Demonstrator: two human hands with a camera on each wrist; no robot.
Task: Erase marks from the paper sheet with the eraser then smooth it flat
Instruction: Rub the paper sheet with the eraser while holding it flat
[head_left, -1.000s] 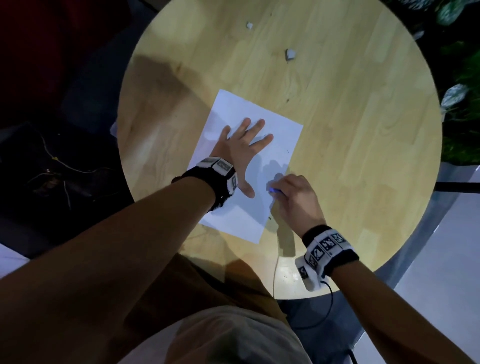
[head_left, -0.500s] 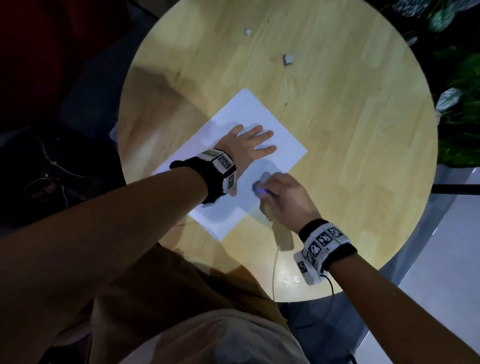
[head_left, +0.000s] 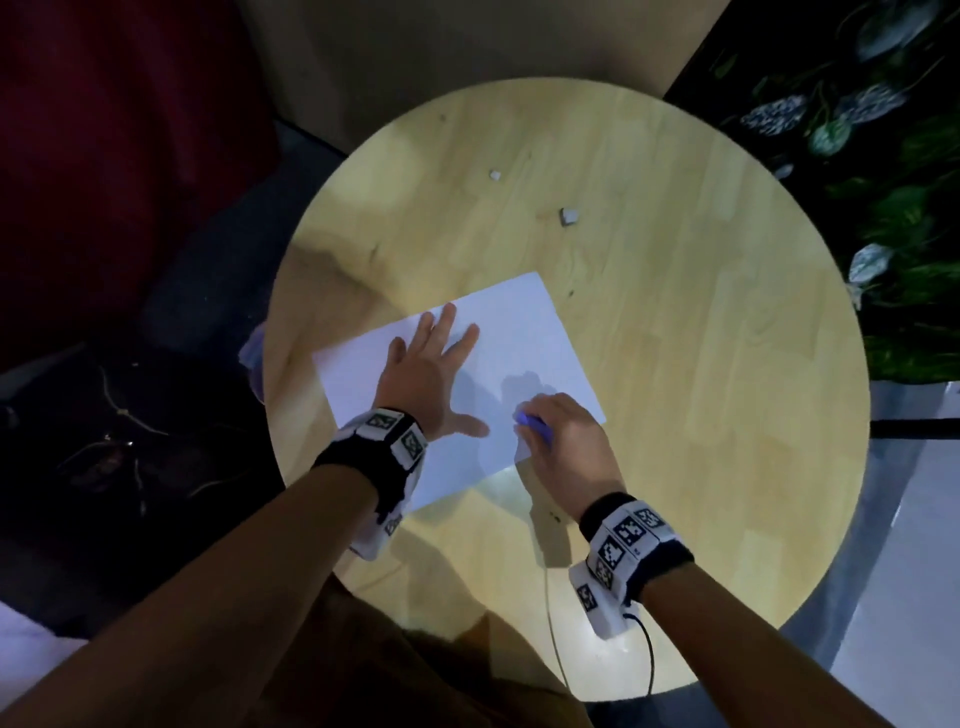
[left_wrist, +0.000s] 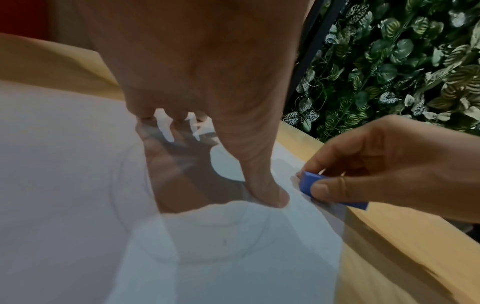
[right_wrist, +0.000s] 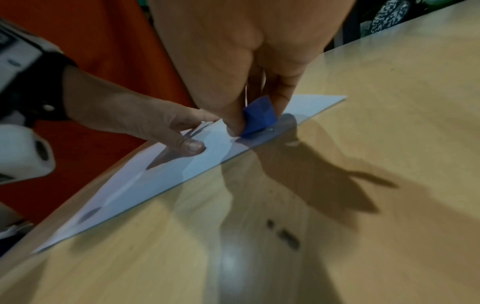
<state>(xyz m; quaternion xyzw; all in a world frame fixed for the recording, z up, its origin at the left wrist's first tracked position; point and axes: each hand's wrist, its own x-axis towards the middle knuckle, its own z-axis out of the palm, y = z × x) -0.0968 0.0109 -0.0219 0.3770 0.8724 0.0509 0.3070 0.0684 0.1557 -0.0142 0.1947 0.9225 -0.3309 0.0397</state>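
A white paper sheet (head_left: 524, 332) lies on the round wooden table (head_left: 701, 291), with faint curved pencil marks (left_wrist: 207, 259) on it. My left hand (head_left: 434, 369) lies flat on the sheet with straight, spread fingers, thumb pointing right. My right hand (head_left: 558, 441) pinches a small blue eraser (head_left: 535, 427) and holds it against the sheet near its right edge. In the left wrist view the eraser (left_wrist: 310, 184) sits between thumb and fingers just right of my left thumb. In the right wrist view the eraser (right_wrist: 258, 117) touches the paper (right_wrist: 161, 174) close to its edge.
Two small pale scraps (head_left: 569, 215) (head_left: 496, 175) lie on the far part of the table. A leafy plant wall (head_left: 893, 218) stands to the right. A thin cable (head_left: 550, 623) runs over the table's near edge. Dark floor with cords lies at left.
The sheet has turned under my left hand, its long side now running more left to right. My right hand with the eraser stayed at its right edge. The head view has shifted.
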